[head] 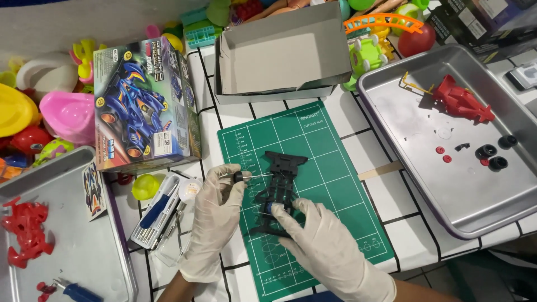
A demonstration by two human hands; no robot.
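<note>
A black toy-car chassis (pixel 282 184) lies on a green cutting mat (pixel 330 184). My left hand (pixel 215 215), in a white glove, grips a small screwdriver (pixel 246 177) with a black handle; its thin tip points right at the chassis's left side. My right hand (pixel 321 243), also gloved, holds the chassis at its near end, fingers around a small blue part (pixel 269 208).
An open grey cardboard box (pixel 279 56) and a model-car kit box (pixel 142 106) stand behind the mat. A metal tray (pixel 442 184) on the right holds a red car body (pixel 461 100) and black wheels (pixel 492 154). Another tray (pixel 72 246) at left holds red parts (pixel 25 232). A screwdriver set (pixel 156 215) lies beside my left hand.
</note>
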